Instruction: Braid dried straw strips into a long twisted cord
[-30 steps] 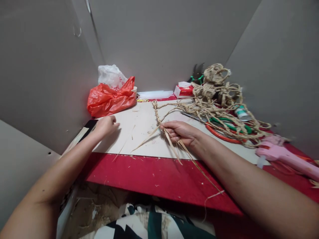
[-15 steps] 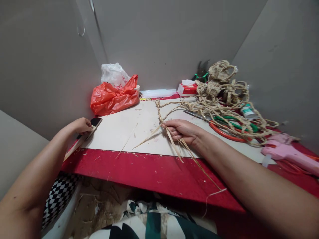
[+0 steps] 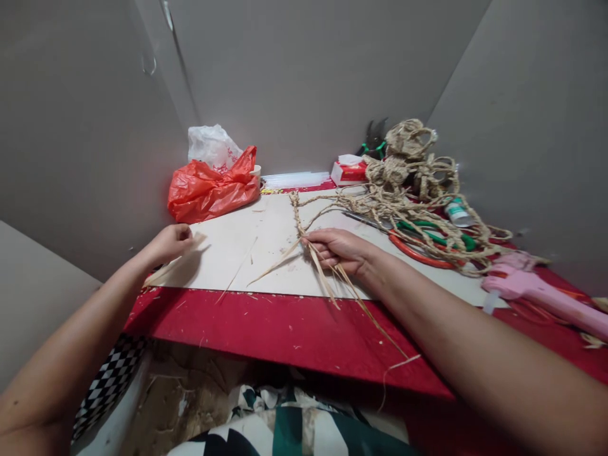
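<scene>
My right hand [image 3: 335, 250] pinches the near end of a braided straw cord [image 3: 296, 215], where loose dry strands [image 3: 323, 275] fan out toward the table's front edge. The cord's far part lies on the white board [image 3: 228, 253]. At the left, my left hand [image 3: 173, 244] is closed on a flat pale straw strip [image 3: 198, 240], whose tail runs back under the wrist. That hand hangs a little above the board and casts a shadow on it. A thin loose strand [image 3: 240, 269] lies between the hands.
Red plastic bag [image 3: 209, 193] at back left; tissue box [image 3: 349, 171] at the back. To the right lie a heap of braided rope [image 3: 408, 171], scissors with orange and green handles [image 3: 418, 250], a small bottle [image 3: 458, 212] and a pink glue gun [image 3: 532, 285]. Grey panels enclose the table.
My left hand has lifted away from the dark phone at the left edge and moved right with the straw strip. My right hand keeps its hold on the braid. The view has shifted slightly.
</scene>
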Motion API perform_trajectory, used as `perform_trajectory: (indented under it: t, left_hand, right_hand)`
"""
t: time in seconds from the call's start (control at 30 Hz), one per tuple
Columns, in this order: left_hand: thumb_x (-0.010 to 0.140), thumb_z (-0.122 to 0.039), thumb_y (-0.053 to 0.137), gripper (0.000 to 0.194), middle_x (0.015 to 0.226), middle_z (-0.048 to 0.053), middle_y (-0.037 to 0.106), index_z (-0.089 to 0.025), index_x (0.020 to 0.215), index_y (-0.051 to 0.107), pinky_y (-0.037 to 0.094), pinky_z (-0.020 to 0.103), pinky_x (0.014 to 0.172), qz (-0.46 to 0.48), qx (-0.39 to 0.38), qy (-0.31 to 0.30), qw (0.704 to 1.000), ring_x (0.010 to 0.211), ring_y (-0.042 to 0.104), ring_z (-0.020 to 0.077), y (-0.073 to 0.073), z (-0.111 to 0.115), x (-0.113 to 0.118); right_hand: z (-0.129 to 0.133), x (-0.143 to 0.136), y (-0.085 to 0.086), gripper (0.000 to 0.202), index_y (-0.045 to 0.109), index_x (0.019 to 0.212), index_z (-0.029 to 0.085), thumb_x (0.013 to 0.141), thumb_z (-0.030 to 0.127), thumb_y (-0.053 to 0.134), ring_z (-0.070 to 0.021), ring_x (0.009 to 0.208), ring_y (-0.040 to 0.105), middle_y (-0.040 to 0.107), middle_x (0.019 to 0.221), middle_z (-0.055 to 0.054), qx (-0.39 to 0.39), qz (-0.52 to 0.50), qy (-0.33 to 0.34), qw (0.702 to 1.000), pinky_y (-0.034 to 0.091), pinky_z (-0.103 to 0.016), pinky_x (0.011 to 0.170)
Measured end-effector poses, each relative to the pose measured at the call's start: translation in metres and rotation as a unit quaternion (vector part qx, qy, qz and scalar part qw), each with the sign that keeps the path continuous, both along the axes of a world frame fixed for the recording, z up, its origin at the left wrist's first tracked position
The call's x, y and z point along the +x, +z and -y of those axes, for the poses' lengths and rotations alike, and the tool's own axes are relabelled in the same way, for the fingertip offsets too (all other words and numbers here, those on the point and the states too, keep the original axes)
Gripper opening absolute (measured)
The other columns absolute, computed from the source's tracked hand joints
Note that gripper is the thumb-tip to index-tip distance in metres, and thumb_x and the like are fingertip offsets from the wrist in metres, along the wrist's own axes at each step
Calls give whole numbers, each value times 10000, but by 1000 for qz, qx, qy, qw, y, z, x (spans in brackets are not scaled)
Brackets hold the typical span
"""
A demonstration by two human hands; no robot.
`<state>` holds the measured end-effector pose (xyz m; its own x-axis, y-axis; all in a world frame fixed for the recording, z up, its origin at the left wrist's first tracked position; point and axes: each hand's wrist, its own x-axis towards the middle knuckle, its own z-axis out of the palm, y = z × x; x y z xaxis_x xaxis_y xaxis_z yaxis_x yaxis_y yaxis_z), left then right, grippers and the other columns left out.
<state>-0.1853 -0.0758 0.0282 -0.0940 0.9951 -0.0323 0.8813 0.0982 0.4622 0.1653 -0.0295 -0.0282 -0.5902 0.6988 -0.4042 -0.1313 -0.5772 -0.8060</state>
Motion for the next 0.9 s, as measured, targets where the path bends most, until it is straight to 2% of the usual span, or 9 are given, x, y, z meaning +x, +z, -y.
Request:
perform_trajectory:
  t: [0.07,0.17,0.27,0.4,0.47,0.57,0.7,0.83,0.9]
  left_hand:
    - [655,-233,596,158,652,-4,532,-195,783,514,349,238,544,173,-3,-27,985,573,471,110,5,0,33]
    - [632,-200,629,355,701,-20,546,-231,973,534,379,223,561,331,-37,-73,940,612,489,106,9,-5,85]
    - [624,-166,608,429,646,-46,492,-247,1043,560,364,203,524,409,-87,-119,901,566,449,90,1,-17,127]
    - [655,-216,637,219,543,-67,400,-168,866,607,266,168,457,471,-131,-149,860,466,347,49,-18,-38,164]
    - [645,-245,690,186,507,-76,379,-146,757,579,246,161,449,494,-138,-150,845,442,320,32,-24,-46,175]
    - [588,-216,750,252,487,-78,411,-147,685,529,286,160,461,511,-155,-140,834,431,357,28,-25,-52,182]
    - [567,-189,760,287,521,-63,494,-169,730,524,355,176,493,535,-165,-137,817,472,467,61,-24,-53,180]
    - [611,-165,718,231,506,-74,484,-165,798,584,307,161,466,540,-161,-135,815,425,379,32,-33,-53,176]
    - [630,-176,707,184,521,-57,501,-144,780,606,301,169,469,537,-162,-135,817,435,381,31,-40,-53,175]
  right_hand:
    - [-1,1,-1,244,369,638,171,847,145,491,-15,375,59,168,472,113,12,-8,6,1000,91,-100,301]
    - [-2,2,-1,218,389,652,166,839,144,499,-14,362,69,179,460,116,28,-6,12,1000,94,-99,300]
    - [-3,3,1,195,411,659,160,832,147,499,-15,350,74,189,444,119,50,-3,11,999,95,-99,298]
    - [-8,5,1,183,445,670,151,818,201,539,-12,347,109,218,442,120,85,-9,17,996,119,-95,303]
    - [-9,6,-1,194,449,666,148,818,222,545,-10,345,120,230,445,119,101,-3,20,995,122,-99,305]
    - [-10,5,-4,220,439,648,151,813,242,553,-8,336,133,235,443,118,124,19,16,992,121,-107,302]
    - [-10,2,-6,213,451,656,152,804,255,564,-8,330,131,233,436,121,135,33,15,990,121,-112,303]
    - [-8,2,-4,221,459,671,151,812,285,566,-7,335,125,225,442,124,125,25,20,992,121,-113,305]
    - [-7,2,-4,245,435,654,158,804,289,578,-7,336,129,227,443,124,124,22,14,992,119,-114,306]
